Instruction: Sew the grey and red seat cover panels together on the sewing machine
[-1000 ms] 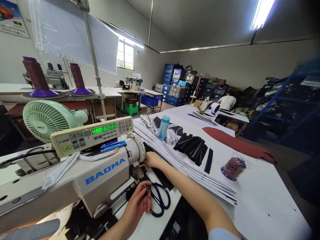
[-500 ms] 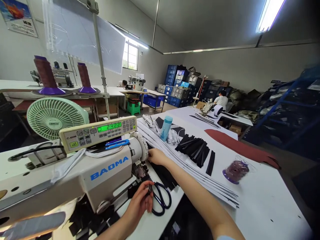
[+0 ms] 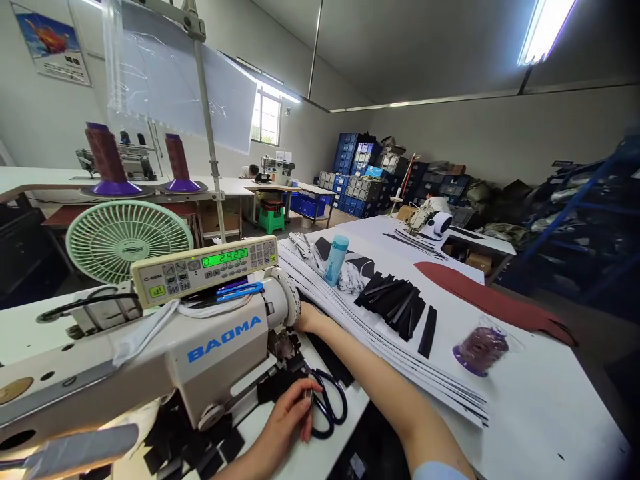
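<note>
At the front of the sewing machine (image 3: 225,373), my left hand (image 3: 287,420) is closed, pinching a small metal piece (image 3: 311,395) that looks like a bobbin case. Just to its right lie the dark looped handles of scissors (image 3: 330,403); their blades are hidden. My right hand (image 3: 311,319) reaches across to the machine's handwheel (image 3: 290,300). Its fingers are hidden behind the wheel, so their grip does not show. Black fabric pieces (image 3: 280,387) lie under the machine head near my left hand.
On the table to the right are long white strips (image 3: 400,357), black strips (image 3: 395,303), a blue bottle (image 3: 336,260), a bagged thread spool (image 3: 481,350) and a red fabric piece (image 3: 480,293). A green fan (image 3: 130,243) stands behind the control panel (image 3: 210,267). Another person (image 3: 440,205) sits far back.
My left hand has shifted slightly down and right with the metal piece, closer over the scissor handles. My right hand has moved a little further behind the handwheel. The view has turned slightly.
</note>
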